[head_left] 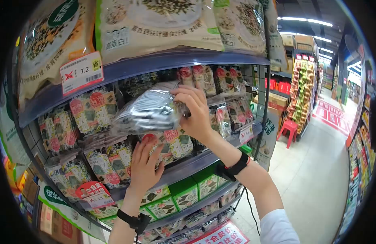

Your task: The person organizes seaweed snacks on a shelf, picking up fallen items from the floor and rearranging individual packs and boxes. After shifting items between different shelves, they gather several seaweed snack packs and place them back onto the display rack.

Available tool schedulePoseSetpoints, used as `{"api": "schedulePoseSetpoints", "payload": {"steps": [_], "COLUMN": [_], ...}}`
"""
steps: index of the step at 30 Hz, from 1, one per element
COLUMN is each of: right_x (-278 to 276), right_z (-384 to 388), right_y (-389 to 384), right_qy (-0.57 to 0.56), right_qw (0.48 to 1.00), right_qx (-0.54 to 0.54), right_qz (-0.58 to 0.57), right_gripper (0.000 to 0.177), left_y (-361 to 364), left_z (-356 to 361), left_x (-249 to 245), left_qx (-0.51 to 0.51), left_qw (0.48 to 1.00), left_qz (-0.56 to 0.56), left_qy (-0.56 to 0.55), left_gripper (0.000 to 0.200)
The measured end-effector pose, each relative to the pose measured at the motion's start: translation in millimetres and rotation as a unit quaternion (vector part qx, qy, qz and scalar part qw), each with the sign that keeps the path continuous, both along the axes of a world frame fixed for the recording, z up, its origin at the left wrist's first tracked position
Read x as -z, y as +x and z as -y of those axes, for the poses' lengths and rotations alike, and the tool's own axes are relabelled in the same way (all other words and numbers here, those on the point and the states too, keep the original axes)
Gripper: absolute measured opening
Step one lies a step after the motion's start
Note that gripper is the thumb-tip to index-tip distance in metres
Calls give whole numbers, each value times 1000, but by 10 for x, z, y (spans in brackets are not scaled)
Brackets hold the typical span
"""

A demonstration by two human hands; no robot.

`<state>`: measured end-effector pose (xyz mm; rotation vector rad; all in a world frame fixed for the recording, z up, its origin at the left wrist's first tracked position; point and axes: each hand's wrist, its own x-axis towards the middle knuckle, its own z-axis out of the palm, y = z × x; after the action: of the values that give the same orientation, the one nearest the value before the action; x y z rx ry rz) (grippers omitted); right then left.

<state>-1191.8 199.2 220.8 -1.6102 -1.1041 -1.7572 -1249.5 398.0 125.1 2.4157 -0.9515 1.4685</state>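
Observation:
My right hand [194, 112] grips the right end of a shiny clear plastic pack of seaweed snacks [149, 107], holding it tilted in front of the middle shelf. Dark contents show through its crinkled film. Below it, my left hand [147, 164] is open, its fingers stretched upward against a printed seaweed pack [177, 144] at the shelf front. Similar packs [108, 162] with pink and green print stand to the left, and more are behind. The raised pack hides part of the row at the back.
Large cream bags [159, 28] fill the upper shelf, above a price tag [82, 72]. Green boxes [186, 197] line the shelf below. A red stool [288, 132] stands in the aisle at right, near a tall snack display [303, 91]. A dark cable [251, 207] hangs near my right arm.

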Motion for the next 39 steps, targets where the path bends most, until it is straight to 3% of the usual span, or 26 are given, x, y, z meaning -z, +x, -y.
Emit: {"api": "schedulePoseSetpoints", "payload": {"steps": [4,6,8,9,10,12,13,14,16,18,20,21,22,24,26,28,30,32,35,36,38,39], "right_x": [-287,-393,-385,-348,-281,-98,14,28,31,40,66,89,110,61,-16,-133,-247,-383,-382,-388,-382,-355], "right_z": [43,31,-57,-113,-189,-381,-372,-353,-291,-147,-24,-5,9,75,98,114,133,116,51,44,76,112], "right_y": [-468,-545,-408,-340,-275,-148,-106,-96,-62,-48,-63,-10,46,70,109,80,110,204,380,408,446,449], "right_qy": [5,-20,-57,-100,-144,-174,-193,-193,-61,-58,20,55,51,153,133,36,57,106,102,97,85,62], "right_qw": [987,990,987,983,977,971,969,969,975,972,995,986,986,920,893,782,768,787,791,791,784,795], "right_qx": [51,36,20,18,11,-137,-155,-153,-188,-176,-37,-29,-25,-188,-239,-354,-377,-343,-340,-333,-324,-278], "right_qz": [152,134,146,152,154,91,-13,-16,-105,-146,-95,-153,-154,-308,-357,-512,-515,-502,-498,-505,-522,-536], "right_gripper": [19,14,8,11,15,23,30,30,33,37,50,69,69,80,85,81,75,65,57,56,56,55], "left_y": [22,80,127,46,1,-44,-20,28,39,-69,-2,-51,-104,-53,43,104,180,179,191,201,235,245], "left_z": [-54,-41,75,132,160,286,273,227,209,211,160,201,224,152,204,194,179,277,322,315,285,257], "left_x": [90,140,101,-13,-71,-154,-132,-125,-137,-242,-247,-349,-418,-448,-477,-511,-500,-441,-230,-181,-80,-57], "left_qx": [72,155,313,282,297,239,241,204,171,194,206,250,292,248,315,287,218,228,62,64,-16,-28], "left_qw": [990,931,846,868,850,868,867,873,875,862,855,819,780,774,767,763,799,797,943,942,986,988], "left_qz": [-65,-69,-73,-88,-145,-149,-154,-158,-163,-170,-146,-145,-143,-181,-163,-174,-158,-174,1,0,-2,14], "left_qy": [-104,-322,-425,-400,-409,-409,-408,-415,-423,-436,-453,-495,-535,-554,-535,-551,-537,-531,-328,-331,-165,-152], "left_gripper": [41,46,58,68,69,68,68,67,66,64,61,59,57,54,54,61,70,73,68,68,68,71]}}
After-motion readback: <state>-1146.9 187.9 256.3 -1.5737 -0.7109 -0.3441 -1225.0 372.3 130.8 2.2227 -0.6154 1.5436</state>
